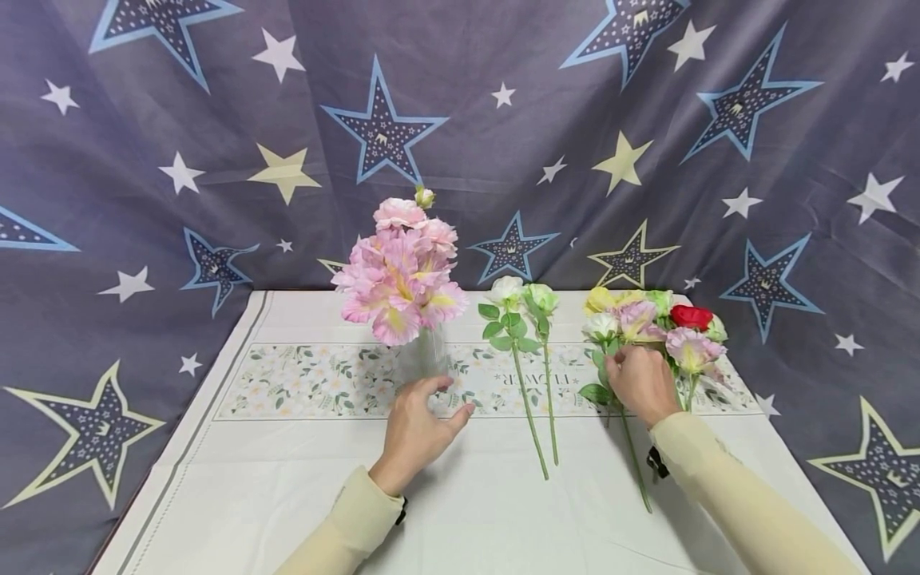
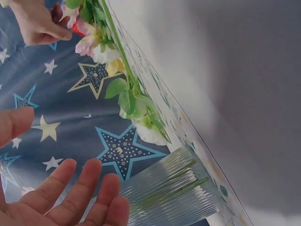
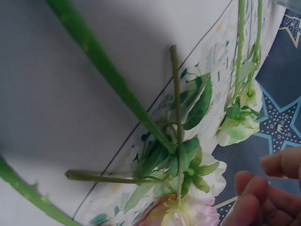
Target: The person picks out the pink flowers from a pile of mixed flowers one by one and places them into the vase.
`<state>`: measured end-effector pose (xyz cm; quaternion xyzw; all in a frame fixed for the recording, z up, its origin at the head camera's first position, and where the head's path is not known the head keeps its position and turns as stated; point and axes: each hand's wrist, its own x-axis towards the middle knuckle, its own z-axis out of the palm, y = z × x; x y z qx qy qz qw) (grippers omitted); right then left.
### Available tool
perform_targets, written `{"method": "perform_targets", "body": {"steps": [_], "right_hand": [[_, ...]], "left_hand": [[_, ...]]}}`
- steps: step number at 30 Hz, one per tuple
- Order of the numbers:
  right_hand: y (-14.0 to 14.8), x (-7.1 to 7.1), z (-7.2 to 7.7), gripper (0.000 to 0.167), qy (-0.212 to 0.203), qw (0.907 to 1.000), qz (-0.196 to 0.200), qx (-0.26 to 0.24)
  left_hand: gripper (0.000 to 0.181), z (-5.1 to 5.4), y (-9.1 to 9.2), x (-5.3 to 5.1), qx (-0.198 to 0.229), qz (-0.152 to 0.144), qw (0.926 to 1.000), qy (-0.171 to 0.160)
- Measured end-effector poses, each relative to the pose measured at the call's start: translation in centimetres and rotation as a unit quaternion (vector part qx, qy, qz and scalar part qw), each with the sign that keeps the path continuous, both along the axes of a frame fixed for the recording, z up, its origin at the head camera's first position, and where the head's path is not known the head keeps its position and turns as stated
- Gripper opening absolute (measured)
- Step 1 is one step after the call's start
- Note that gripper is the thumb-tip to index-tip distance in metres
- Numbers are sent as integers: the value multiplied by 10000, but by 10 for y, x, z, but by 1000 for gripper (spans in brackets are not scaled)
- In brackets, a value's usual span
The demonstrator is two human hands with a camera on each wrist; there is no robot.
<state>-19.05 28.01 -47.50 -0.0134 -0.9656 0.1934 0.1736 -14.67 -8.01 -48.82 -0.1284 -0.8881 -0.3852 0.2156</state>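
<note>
My left hand (image 1: 420, 431) is held with thumb and fingers apart, in front of a clear ribbed vase (image 2: 169, 188). Pink artificial flowers (image 1: 398, 279) stand in the vase, and their green stems show through its wall in the left wrist view. Over a pile of artificial flowers on the right is my right hand (image 1: 642, 383). Its fingers (image 3: 247, 188) are loosely bent, and no stem shows between them and the thumb. Around it lie a red rose (image 1: 691, 317), a pink-lilac flower (image 1: 693, 350), a white rose (image 1: 600, 325) and yellow blooms (image 1: 599, 300).
Two separate stems, a white rose (image 1: 506, 291) and a pale green rose (image 1: 542, 299), lie between the vase and the pile. A floral-print runner (image 1: 309, 383) crosses the white tablecloth (image 1: 489, 519). A star-patterned curtain (image 1: 474, 200) hangs behind the table.
</note>
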Motion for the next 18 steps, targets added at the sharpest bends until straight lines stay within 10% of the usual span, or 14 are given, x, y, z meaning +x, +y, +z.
{"method": "perform_targets", "body": {"steps": [18], "right_hand": [[11,-12,-19,49,-1464,9885,-145,352]], "left_hand": [[40,1,0,3,35,-29,10000,-28]]}}
